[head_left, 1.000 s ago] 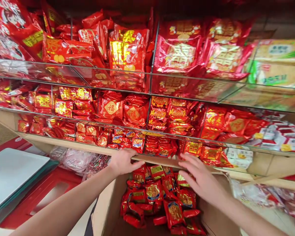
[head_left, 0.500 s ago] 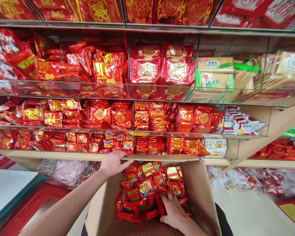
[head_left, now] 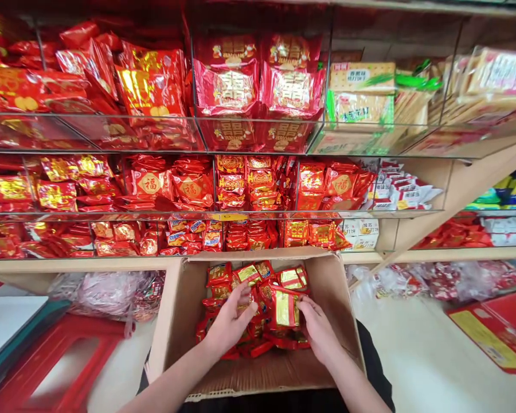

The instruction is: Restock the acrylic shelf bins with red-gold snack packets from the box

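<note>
An open cardboard box (head_left: 264,381) stands against the shelf front, holding a heap of red and gold wrapped snack packets (head_left: 219,275). My right hand (head_left: 320,327) pinches one snack packet (head_left: 285,308) by its right edge, gold side facing up, just above the heap. To the left of it, my left hand (head_left: 231,321) hovers over the packets with thumb and fingers apart, holding nothing. The fingertips of the right hand are partly hidden behind the packet.
Shelves with clear dividers rise behind the box, filled with red packets (head_left: 193,186) and pale cracker packs (head_left: 361,92). Plastic bags (head_left: 107,292) lie under the lowest shelf. A red stool-like frame (head_left: 64,361) stands at left, a red carton (head_left: 499,330) at right.
My left hand has left the box's far rim and come in over the packets. My right hand has lifted a packet from the heap. The view has shifted lower and closer.
</note>
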Demonstrator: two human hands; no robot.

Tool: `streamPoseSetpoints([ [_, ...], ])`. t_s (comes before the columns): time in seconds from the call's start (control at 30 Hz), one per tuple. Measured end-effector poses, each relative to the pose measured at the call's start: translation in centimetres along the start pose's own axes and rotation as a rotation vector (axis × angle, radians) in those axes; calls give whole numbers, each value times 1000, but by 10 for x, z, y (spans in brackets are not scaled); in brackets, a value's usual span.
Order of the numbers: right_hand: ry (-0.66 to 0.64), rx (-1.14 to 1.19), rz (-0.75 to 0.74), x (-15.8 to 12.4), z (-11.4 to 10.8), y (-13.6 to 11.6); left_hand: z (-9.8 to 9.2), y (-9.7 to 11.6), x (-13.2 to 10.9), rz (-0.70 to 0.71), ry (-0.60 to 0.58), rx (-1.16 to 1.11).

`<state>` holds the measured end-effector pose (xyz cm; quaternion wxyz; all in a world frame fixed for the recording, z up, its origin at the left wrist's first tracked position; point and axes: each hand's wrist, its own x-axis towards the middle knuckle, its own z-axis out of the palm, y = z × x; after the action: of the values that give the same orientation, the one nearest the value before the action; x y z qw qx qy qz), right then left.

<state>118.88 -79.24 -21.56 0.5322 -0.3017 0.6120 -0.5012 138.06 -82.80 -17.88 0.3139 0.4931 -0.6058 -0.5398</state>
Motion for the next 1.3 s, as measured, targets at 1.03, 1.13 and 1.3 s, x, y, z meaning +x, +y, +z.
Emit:
streamPoseSetpoints([
  [1.03,-227,445,-17,-37,30,-35,14,46,4,-11,-17,-543],
  [1.13,-157,363,-45,-37,32,-36,11,45,5,-73,-9,-500],
  [1.3,-168,135,-59,-38,29,-43,6,44,0,11,-17,-306],
])
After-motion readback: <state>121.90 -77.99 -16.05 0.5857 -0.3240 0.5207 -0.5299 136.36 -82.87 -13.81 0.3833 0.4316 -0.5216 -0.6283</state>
